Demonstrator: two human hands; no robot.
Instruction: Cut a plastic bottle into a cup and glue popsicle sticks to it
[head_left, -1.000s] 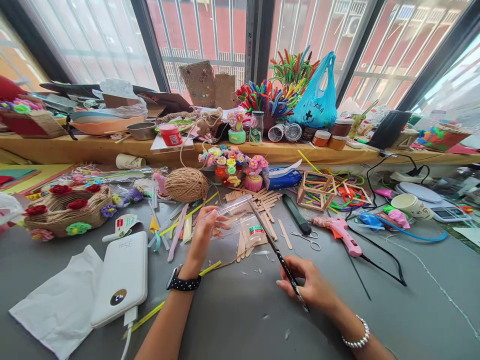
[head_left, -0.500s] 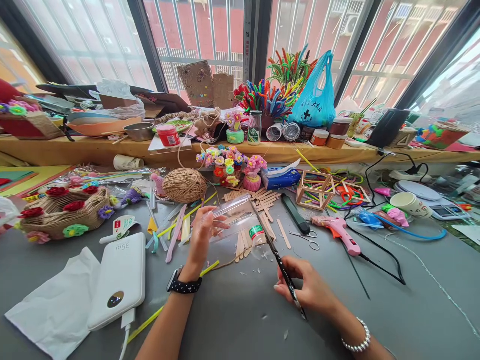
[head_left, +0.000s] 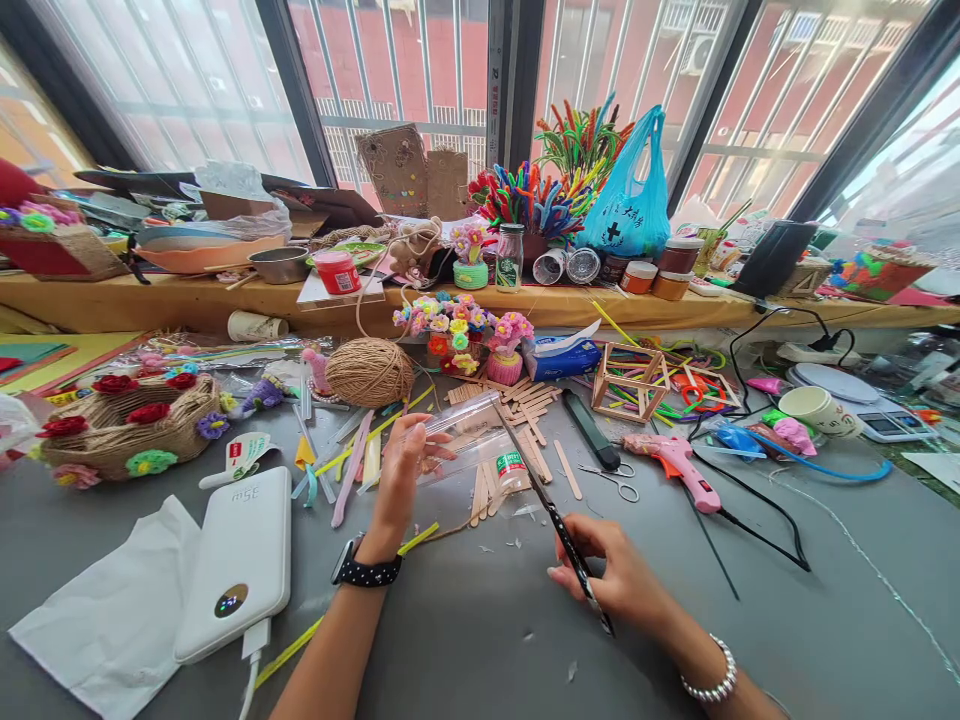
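My left hand (head_left: 405, 470) grips one end of a clear plastic bottle (head_left: 474, 448) with a green and red label, held on its side just above the grey table (head_left: 465, 640). My right hand (head_left: 611, 575) is closed round the handles of long black scissors (head_left: 547, 505), whose blades reach up to the bottle's far side. Small plastic scraps (head_left: 517, 520) lie on the table below the bottle. Wooden craft sticks (head_left: 525, 430) lie under and behind the bottle.
A white power bank (head_left: 236, 560) and a white cloth (head_left: 112, 610) lie at the left. A twine ball (head_left: 369, 371), a woven basket (head_left: 124, 420), a pink glue gun (head_left: 675, 465), small scissors (head_left: 615, 480) and a stick cube (head_left: 630, 380) crowd the table behind.
The bottle and my left hand have shifted slightly. My right hand with the scissors has moved a little nearer the bottle. More small scraps lie below the bottle.
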